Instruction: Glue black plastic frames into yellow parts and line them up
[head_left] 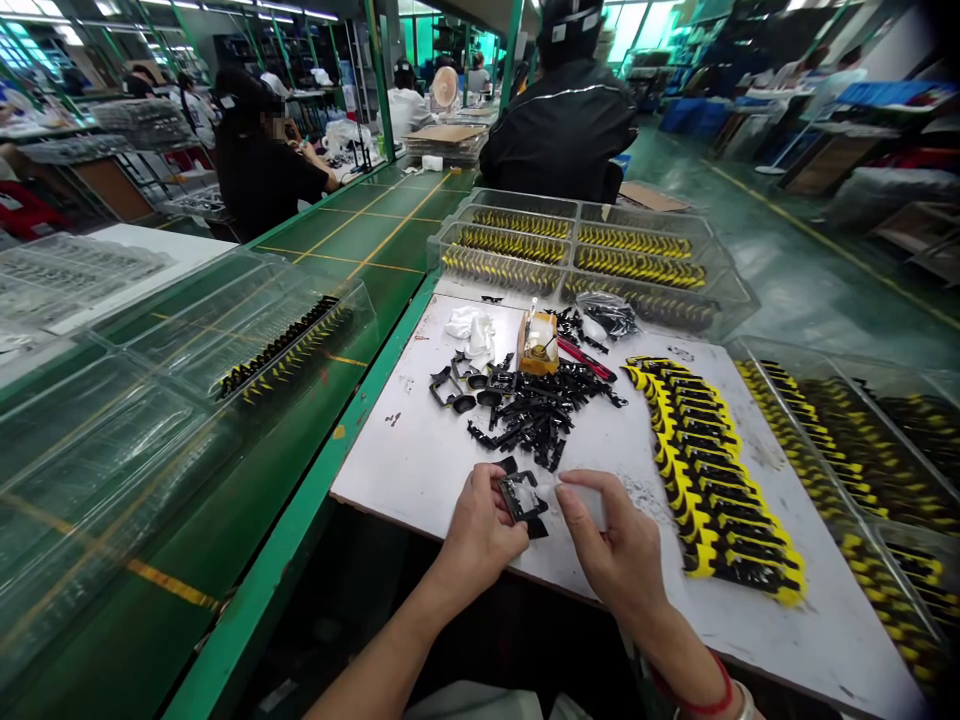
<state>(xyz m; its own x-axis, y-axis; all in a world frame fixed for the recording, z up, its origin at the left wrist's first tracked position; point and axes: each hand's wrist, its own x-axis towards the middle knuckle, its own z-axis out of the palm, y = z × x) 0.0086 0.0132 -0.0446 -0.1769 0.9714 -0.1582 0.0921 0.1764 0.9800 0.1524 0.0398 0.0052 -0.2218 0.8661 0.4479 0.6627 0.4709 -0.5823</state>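
Note:
My left hand (484, 525) grips a black plastic frame (523, 497) near the front edge of the white worktop. The frame has an open rectangular middle and dark flaps at its ends. My right hand (619, 545) is closed at the frame's right side, thumb and forefinger pinched on a small whitish piece (550, 490), blurred and partly covered by the fingers. Beyond my hands lies a heap of small black plastic parts (536, 415). To the right, black-and-yellow parts (720, 480) lie in close rows.
Behind the heap are a yellowish box (538, 345), a red-handled tool (589, 358) and crumpled white tissue (474, 330). Clear trays of parts stand behind (577, 215) and right (862, 430). A green conveyor (277, 480) with more trays runs left. Co-workers sit ahead.

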